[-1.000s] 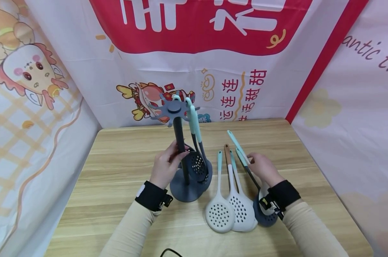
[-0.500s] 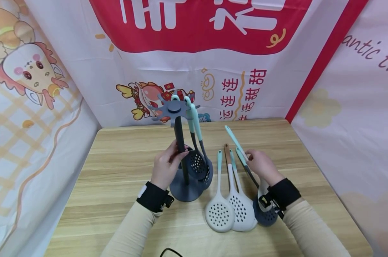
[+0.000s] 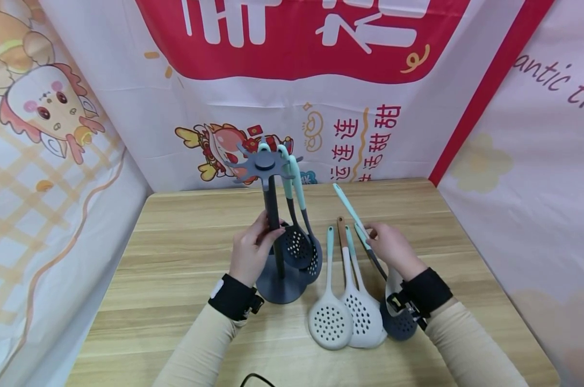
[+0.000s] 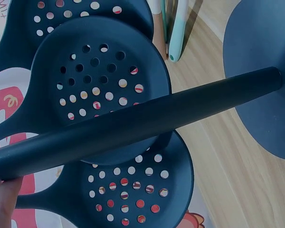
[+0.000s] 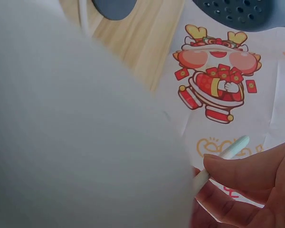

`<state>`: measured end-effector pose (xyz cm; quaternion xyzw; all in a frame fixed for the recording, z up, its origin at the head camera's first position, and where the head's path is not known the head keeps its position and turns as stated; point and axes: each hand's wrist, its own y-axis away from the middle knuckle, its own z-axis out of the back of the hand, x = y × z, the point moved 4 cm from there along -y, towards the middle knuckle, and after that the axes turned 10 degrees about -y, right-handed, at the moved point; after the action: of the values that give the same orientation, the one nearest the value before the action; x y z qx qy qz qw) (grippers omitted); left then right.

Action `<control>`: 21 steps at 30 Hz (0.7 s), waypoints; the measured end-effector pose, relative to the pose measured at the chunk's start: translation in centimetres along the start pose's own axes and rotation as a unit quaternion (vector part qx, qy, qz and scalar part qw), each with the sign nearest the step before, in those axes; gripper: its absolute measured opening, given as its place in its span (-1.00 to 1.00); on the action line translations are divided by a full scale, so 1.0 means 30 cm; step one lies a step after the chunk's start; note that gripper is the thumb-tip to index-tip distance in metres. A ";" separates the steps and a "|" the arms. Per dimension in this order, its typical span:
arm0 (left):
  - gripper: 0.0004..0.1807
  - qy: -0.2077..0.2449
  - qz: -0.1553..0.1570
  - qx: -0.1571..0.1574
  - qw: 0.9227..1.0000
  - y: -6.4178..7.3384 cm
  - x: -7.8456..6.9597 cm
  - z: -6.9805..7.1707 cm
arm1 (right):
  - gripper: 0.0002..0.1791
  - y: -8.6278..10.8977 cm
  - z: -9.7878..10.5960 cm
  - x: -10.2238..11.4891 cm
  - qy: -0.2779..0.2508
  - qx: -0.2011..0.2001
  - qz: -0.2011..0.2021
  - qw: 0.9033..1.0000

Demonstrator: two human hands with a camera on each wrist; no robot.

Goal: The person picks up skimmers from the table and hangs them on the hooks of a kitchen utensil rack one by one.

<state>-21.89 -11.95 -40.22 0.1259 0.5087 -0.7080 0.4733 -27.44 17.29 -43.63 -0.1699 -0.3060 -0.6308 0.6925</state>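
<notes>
My left hand [image 3: 253, 250] grips the pole [image 3: 272, 201] of a dark utensil stand near its middle. Dark skimmers [image 3: 296, 234] with mint handles hang from hooks on the stand's right and back sides; their holed heads [image 4: 147, 71] fill much of the left wrist view. My right hand [image 3: 393, 250] pinches a white kitchen utensil by its mint handle [image 3: 348, 204], which points up and away from me. Its white head [image 5: 85, 133] looms blurred in the right wrist view, so its exact kind is unclear. Below it lies a dark skimmer [image 3: 393, 325].
Between the stand and my right hand lie a white skimmer [image 3: 321, 309] and a white slotted turner [image 3: 369, 328], with a brown-handled utensil [image 3: 341, 231] among them. The wooden table [image 3: 175, 269] meets printed cloth walls [image 3: 253, 97] at the back and sides. A black cable [image 3: 255, 375] shows at the front.
The handle's end in my right hand has moved left and away from me, and the utensil's head has risen slightly off the dark skimmer. My left hand keeps its grip on the pole.
</notes>
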 end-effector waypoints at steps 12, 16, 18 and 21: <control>-0.72 0.003 0.012 -0.008 1.000 0.005 0.000 -0.008 | -0.55 0.019 0.013 0.051 -0.010 -0.004 0.025 1.000; -0.72 0.003 0.016 -0.010 1.000 0.005 -0.003 -0.009 | -0.56 0.026 0.015 0.071 -0.012 -0.008 0.033 0.999; -0.72 0.004 0.020 -0.012 1.000 0.006 -0.004 -0.009 | -0.56 0.031 0.016 0.080 -0.011 -0.011 0.038 0.999; -0.71 0.003 0.024 -0.016 1.000 0.007 -0.006 -0.008 | -0.57 0.037 0.018 0.094 -0.010 -0.016 0.046 0.999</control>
<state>-21.71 -11.66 -40.35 0.1326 0.5185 -0.6876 0.4908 -26.43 15.62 -41.25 -0.2012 -0.2944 -0.6012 0.7151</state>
